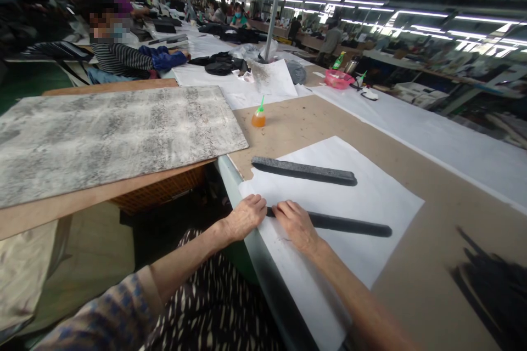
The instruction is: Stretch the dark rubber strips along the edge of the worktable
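Observation:
A long black fabric strip lies across a white paper sheet near the table's front edge. My left hand is closed on the strip's left end, its fingertips pinched together. Just to the right, my right hand also grips the strip, with a short dark stretch showing between the two hands. The fingers hide the exact hold. Beyond them, a stack of grey-black strips rests on the same paper, roughly parallel to the held one.
A small glue bottle with a green nozzle stands behind the paper. To the left is a mottled board on a wooden surface. Dark strips are heaped at right. A pink basket sits farther back. A co-worker sits at left.

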`<state>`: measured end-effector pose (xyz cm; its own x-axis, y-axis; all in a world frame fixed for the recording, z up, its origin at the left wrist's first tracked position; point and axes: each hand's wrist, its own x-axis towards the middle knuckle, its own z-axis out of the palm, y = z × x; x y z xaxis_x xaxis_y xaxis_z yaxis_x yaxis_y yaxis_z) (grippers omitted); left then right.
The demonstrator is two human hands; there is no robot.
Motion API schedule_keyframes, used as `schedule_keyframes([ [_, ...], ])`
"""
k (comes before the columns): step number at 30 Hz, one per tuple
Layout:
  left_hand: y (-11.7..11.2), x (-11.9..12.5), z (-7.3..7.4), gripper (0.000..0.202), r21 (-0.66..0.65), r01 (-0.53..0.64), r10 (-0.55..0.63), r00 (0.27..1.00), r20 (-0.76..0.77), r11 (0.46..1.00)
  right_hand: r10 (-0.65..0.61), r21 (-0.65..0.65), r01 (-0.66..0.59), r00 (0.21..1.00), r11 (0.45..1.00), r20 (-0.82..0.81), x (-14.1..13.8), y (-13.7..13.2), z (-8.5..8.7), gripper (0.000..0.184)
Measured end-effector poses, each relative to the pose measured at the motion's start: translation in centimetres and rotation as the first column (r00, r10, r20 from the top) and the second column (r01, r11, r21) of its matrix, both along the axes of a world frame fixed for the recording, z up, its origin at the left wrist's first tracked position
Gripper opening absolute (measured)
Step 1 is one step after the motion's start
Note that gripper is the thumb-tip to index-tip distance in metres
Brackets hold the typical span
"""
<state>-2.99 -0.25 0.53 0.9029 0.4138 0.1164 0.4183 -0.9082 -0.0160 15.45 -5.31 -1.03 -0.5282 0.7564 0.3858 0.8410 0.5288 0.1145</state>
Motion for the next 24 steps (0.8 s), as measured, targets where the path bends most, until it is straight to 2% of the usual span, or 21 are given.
schedule_keyframes([
  [3, 0.0, -0.4, -0.3, 0.014, 0.031, 0.049, -0.049, 0.999, 0.008, 0.998, 0.017, -0.014, -0.016, 0.998, 1.0, 0.053, 0.1, 0.0, 0.2, 0.022],
  [5, 0.0, -0.8, -0.7, 0.018, 0.003, 0.05, -0.051, 0.997, 0.05, 0.999, 0.021, -0.035, -0.018, 0.997, 0.999, 0.08, 0.0, -0.1, 0.5, 0.022],
  [10, -0.2, -2.1, -2.1, 0.033, -0.097, -0.071, 0.094, 0.961, 0.262, 0.993, 0.031, -0.06, -0.023, 0.991, 0.998, 0.13, 0.0, -0.1, 0.9, 0.029],
  [17, -0.7, -2.8, -3.4, 0.034, -0.196, -0.107, 0.181, 0.891, 0.417, 0.975, 0.033, -0.052, -0.027, 0.991, 0.998, 0.132, 0.0, -0.3, 0.9, 0.03],
  [21, -0.9, -3.2, -3.7, 0.04, -0.322, -0.119, 0.287, 0.788, 0.545, 0.939, 0.02, -0.071, -0.01, 0.99, 0.997, 0.138, 0.6, -1.6, 1.0, 0.033],
  [24, -1.7, -3.7, -3.5, 0.035, -0.457, -0.136, 0.43, 0.64, 0.637, 0.879, 0.006, -0.101, 0.009, 0.99, 0.995, 0.144, 0.9, -2.6, 1.2, 0.035],
])
